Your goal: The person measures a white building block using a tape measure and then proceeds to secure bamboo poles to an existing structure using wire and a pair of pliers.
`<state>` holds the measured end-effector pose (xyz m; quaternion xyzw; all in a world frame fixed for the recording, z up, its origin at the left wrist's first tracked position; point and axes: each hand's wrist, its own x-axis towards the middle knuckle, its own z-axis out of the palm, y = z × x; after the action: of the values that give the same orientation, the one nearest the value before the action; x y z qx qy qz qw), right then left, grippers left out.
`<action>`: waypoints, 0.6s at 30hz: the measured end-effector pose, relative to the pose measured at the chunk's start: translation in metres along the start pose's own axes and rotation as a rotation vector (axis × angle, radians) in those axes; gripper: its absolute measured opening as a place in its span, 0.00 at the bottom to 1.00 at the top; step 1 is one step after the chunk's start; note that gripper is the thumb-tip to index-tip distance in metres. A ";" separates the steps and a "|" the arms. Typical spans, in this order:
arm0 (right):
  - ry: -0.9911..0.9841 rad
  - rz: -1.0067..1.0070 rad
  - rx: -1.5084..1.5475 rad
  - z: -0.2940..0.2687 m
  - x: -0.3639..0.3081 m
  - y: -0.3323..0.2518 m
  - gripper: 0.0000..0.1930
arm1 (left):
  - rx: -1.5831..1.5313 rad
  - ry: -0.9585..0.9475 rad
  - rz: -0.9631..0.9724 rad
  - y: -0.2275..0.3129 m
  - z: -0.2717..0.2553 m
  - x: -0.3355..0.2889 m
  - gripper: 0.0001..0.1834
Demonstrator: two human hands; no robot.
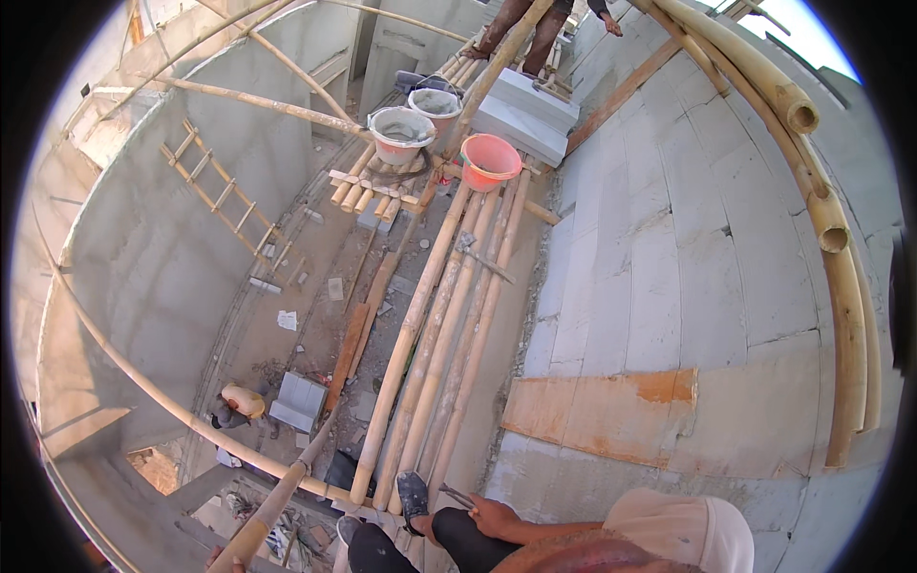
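Note:
At the lower edge, my right hand is closed on a thin, dark, stick-like tool whose kind I cannot make out. It hangs over the near end of the bamboo platform, beside my shoe. My left hand, partly cut off at the lower left edge, wraps around a slanting bamboo pole. Farther along the platform lies a small trowel-like tool, out of reach of both hands. A pink bucket stands at the platform's far end.
Two mortar buckets and pale blocks rest beyond. A block wall rises on the right. Far below on the left, a person is near a block stack and a bamboo ladder. Another person stands at the top.

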<state>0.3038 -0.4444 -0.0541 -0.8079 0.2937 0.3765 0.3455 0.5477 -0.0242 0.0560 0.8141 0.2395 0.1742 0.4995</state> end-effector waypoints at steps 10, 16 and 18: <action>-0.158 0.542 0.031 -0.075 0.046 0.089 0.19 | 0.020 -0.016 -0.081 0.048 0.064 -0.001 0.29; -0.089 0.540 0.108 -0.125 0.089 0.116 0.19 | 0.045 -0.082 -0.138 0.081 0.105 0.002 0.29; -0.272 0.468 -0.029 -0.155 0.119 0.136 0.19 | 0.035 -0.085 -0.186 0.089 0.115 -0.002 0.29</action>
<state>0.3317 -0.6707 -0.1225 -0.6650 0.4179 0.5552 0.2737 0.6256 -0.1432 0.0849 0.8037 0.2956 0.0883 0.5089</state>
